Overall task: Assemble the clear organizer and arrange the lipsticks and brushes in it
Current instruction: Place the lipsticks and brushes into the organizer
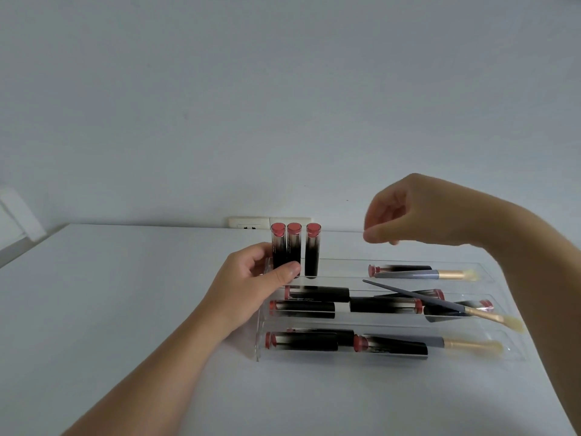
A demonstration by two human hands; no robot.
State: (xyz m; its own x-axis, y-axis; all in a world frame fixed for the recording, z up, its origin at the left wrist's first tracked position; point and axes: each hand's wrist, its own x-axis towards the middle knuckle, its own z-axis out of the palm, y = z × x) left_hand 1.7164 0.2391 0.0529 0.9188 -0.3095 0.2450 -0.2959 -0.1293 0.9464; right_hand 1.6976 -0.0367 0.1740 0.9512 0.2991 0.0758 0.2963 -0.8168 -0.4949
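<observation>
Lipsticks and brushes fill a clear tiered organizer (503,357) that sits on a white table (125,294). Three lipsticks (294,250) stand upright side by side at the left end of the back tier, pink caps up. The left hand (251,278) holds the two leftmost of them, its thumb pressed on their front and its fingers curled behind. The right hand (418,212) hovers above the back tier, well clear of everything, fingers loosely curled with the tips drawn together and nothing visible between them. In the back tier a lipstick and a gold-ferruled brush (424,273) lie together. The middle tier holds several lipsticks lying flat, with a second brush (446,305) resting slantwise across them, its bristles past the right wall. The front tier holds more flat lipsticks and a third brush (465,343). A wall socket (251,222) shows behind the table.
</observation>
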